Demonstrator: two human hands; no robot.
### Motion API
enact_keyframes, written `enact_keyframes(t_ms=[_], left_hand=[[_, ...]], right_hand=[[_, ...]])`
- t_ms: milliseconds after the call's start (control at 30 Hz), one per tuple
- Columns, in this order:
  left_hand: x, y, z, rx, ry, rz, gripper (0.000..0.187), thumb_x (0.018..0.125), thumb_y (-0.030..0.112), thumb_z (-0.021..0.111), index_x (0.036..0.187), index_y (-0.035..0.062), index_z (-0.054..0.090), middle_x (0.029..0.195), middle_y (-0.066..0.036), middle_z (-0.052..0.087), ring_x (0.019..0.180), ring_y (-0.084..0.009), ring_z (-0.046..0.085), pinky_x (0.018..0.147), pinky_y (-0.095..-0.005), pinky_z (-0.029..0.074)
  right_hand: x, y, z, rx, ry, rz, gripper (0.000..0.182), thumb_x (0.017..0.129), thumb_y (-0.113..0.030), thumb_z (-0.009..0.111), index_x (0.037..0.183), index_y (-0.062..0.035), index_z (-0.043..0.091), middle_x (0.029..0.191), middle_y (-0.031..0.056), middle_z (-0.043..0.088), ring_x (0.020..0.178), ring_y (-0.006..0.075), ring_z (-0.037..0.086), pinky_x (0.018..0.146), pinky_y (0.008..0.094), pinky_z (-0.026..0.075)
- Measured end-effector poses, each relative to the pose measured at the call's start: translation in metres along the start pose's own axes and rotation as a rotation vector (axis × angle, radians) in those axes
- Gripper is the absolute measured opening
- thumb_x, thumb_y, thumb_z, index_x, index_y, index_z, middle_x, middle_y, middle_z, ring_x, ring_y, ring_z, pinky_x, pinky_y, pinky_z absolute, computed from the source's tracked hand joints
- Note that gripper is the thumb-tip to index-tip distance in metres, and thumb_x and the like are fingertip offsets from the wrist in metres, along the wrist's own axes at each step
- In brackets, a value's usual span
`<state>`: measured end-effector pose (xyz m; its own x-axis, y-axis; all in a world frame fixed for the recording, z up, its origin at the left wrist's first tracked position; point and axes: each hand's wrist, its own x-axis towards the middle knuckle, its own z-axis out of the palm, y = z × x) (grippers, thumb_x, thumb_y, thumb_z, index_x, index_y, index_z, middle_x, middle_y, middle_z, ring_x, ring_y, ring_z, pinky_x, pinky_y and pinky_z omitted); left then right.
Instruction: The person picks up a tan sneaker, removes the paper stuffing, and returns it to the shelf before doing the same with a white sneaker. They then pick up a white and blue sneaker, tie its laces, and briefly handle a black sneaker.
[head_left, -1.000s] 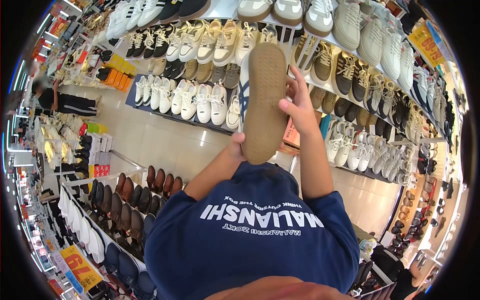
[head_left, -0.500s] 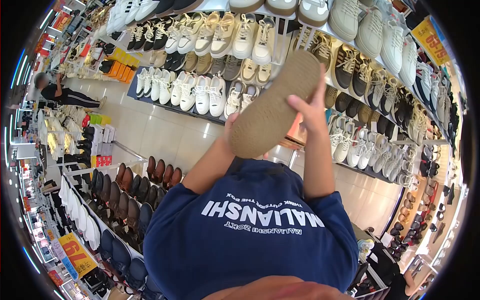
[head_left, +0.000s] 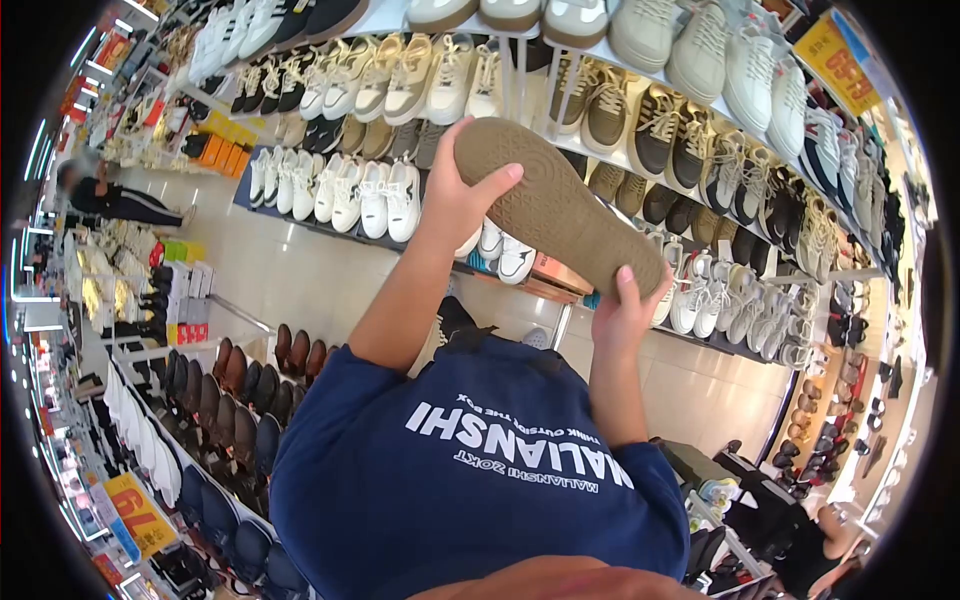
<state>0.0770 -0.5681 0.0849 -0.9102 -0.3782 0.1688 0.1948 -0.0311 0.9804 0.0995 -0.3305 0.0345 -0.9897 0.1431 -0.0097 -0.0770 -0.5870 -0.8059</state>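
A shoe is held up with its brown patterned sole facing me, slanting from upper left to lower right. Its upper is turned away and hidden. My left hand grips the wider upper-left end, thumb pressed on the sole. Around the narrower lower-right end closes my right hand, its thumb also on the sole. Beyond the shoe are racks with brown lace-up shoes and white sneakers.
Tiered shoe shelves stand in front and run off to the right. Dark leather shoes line a lower rack at left, near a yellow price sign. A person stands in the far-left aisle; another person is at lower right.
The shoe has turned from slanting up to the right to slanting down to the right. My left hand has risen to the upper end, while my right hand has moved down to the lower end.
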Motion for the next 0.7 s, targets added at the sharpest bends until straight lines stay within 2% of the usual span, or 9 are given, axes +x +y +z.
enact_keyframes(t_ms=[33,133,167,267,500,600,700], left_hand=[[0.005,0.018,0.008,-0.02,-0.036,0.007,0.088,0.077,0.013,0.081,0.145,-0.0053,0.029,0.13,-0.017,0.053,0.118,-0.0227,0.056,0.1,-0.0352,0.047],[0.018,0.039,0.04,-0.114,-0.011,0.127,0.086,0.076,0.003,0.078,0.145,-0.0031,0.027,0.128,-0.015,0.054,0.118,-0.0214,0.055,0.101,-0.037,0.047],[0.025,0.035,0.046,0.008,-0.04,0.262,0.089,0.075,-0.002,0.077,0.146,-0.0023,0.025,0.127,-0.015,0.055,0.117,-0.0218,0.056,0.099,-0.0368,0.048],[0.035,0.064,0.067,-0.144,-0.188,0.231,0.087,0.074,-0.005,0.075,0.146,-0.0018,0.026,0.127,-0.015,0.055,0.116,-0.0227,0.058,0.097,-0.0365,0.05],[0.036,0.083,0.092,-0.189,-0.254,0.287,0.083,0.073,-0.009,0.069,0.144,-0.0019,0.028,0.125,-0.016,0.055,0.112,-0.0223,0.06,0.094,-0.0359,0.053],[0.031,0.081,0.098,-0.223,-0.251,0.306,0.082,0.073,-0.008,0.069,0.144,-0.0019,0.029,0.125,-0.016,0.055,0.112,-0.0221,0.06,0.094,-0.0356,0.053],[0.029,0.074,0.102,-0.253,-0.276,0.303,0.081,0.073,-0.008,0.07,0.144,-0.0025,0.029,0.125,-0.016,0.055,0.112,-0.0217,0.06,0.094,-0.0356,0.053]], right_hand=[[-0.009,-0.002,-0.001,-0.018,-0.012,-0.047,0.065,0.084,-0.006,0.07,0.138,-0.0045,0.034,0.138,0.0158,0.042,0.128,0.0273,0.045,0.106,0.0428,0.041],[-0.024,-0.007,-0.005,-0.19,-0.157,-0.072,0.07,0.086,-0.008,0.068,0.144,-0.0055,0.029,0.144,0.0156,0.037,0.132,0.0267,0.04,0.109,0.0423,0.037],[-0.028,-0.011,-0.004,-0.26,-0.213,-0.03,0.077,0.087,-0.009,0.066,0.15,-0.0048,0.021,0.147,0.0153,0.034,0.135,0.026,0.037,0.112,0.0416,0.031],[-0.036,-0.007,0.011,-0.233,-0.124,-0.075,0.077,0.089,-0.008,0.062,0.153,-0.0047,0.018,0.15,0.015,0.034,0.139,0.0263,0.034,0.116,0.0419,0.026],[-0.04,-0.008,0.005,-0.208,-0.122,-0.203,0.074,0.092,-0.008,0.059,0.153,-0.0054,0.017,0.151,0.0147,0.032,0.139,0.0258,0.034,0.117,0.0412,0.025],[-0.046,-0.019,0.006,-0.234,-0.108,-0.177,0.072,0.093,-0.006,0.056,0.153,-0.0056,0.016,0.15,0.0146,0.033,0.139,0.0257,0.034,0.116,0.0412,0.026],[-0.048,-0.013,-0.005,-0.147,-0.065,-0.148,0.088,0.083,-0.01,0.074,0.15,-0.0031,0.016,0.153,0.0153,0.027,0.14,0.0264,0.032,0.113,0.0422,0.032]])
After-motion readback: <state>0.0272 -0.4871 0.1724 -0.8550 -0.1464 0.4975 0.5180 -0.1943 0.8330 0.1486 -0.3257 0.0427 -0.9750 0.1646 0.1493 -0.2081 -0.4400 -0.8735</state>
